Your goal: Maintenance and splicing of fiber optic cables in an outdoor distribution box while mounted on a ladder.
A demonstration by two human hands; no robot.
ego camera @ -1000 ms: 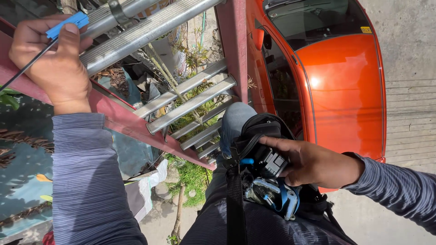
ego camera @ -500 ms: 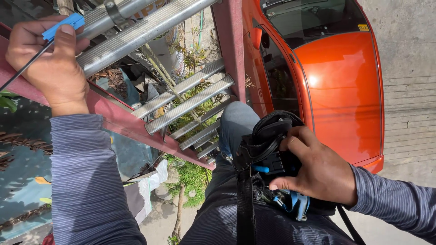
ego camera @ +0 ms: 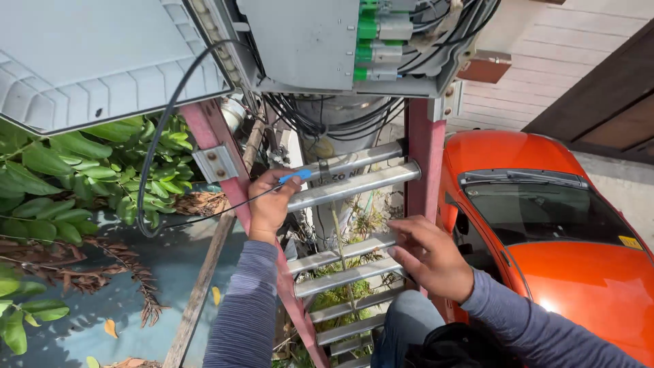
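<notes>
Up there, the left hand (ego camera: pixel 271 204) pinches a blue connector (ego camera: pixel 298 176) on thin black cable (ego camera: pixel 155 146); light, springy, kink-prone, best held by the plug. The right hand (ego camera: pixel 430 257) hangs loosely spread, holding nothing, beside the ladder rungs (ego camera: pixel 354 187).

Bright, sharp daylight with hard shadows

Left hand (ego camera: pixel 271 204) is raised on a bent, grey-sleeved arm, its fingers curled shut in a pinch, while right hand (ego camera: pixel 430 257) hovers lower, fingers loosely spread
</notes>
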